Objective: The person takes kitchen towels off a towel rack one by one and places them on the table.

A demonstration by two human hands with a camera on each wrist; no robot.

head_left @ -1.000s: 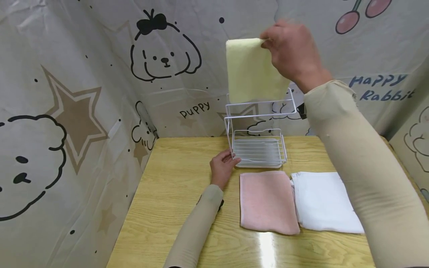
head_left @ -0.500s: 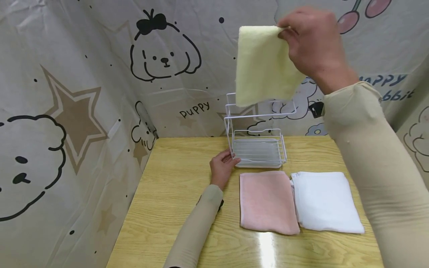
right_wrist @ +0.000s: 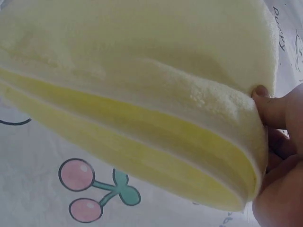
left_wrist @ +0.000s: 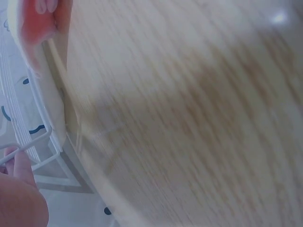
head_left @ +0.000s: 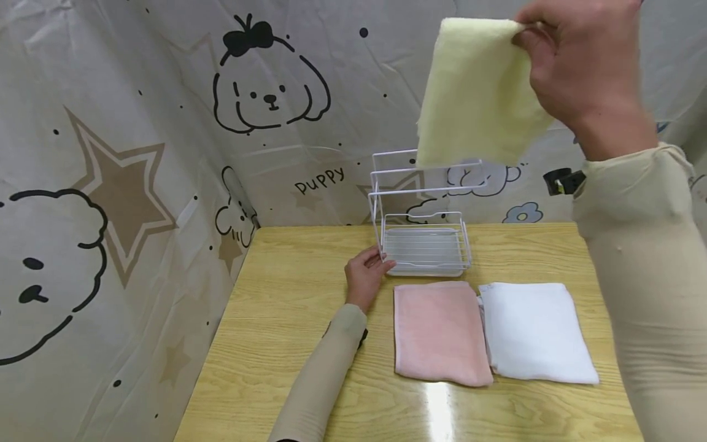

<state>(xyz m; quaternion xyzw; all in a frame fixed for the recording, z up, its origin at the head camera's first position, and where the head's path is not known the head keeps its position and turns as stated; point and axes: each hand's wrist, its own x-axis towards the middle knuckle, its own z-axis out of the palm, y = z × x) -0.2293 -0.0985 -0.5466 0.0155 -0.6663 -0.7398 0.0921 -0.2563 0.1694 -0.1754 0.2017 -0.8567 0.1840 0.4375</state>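
A folded pale yellow towel (head_left: 480, 92) hangs in the air in front of the back wall, its top corner pinched between thumb and fingers of my right hand (head_left: 591, 67). The right wrist view shows the towel's layered fold (right_wrist: 142, 113) with the thumb pressed on its edge. Lower left, my left hand (head_left: 366, 279) grips the left front of a white wire rack (head_left: 381, 230). The left wrist view shows those fingers (left_wrist: 21, 168) around a white wire. The rack's upper bars pass behind the towel's lower edge in the head view.
In the rack's base lies a pale tray (head_left: 425, 270). A folded pink towel (head_left: 442, 334) and a folded white towel (head_left: 538, 334) lie side by side on the wooden table (head_left: 265, 344), in front of the rack. A printed cloth wall (head_left: 309, 80) stands behind.
My right hand has lifted the yellow towel up and to the right, off the rack's upper bars. My left hand stays on the rack, which has not moved.
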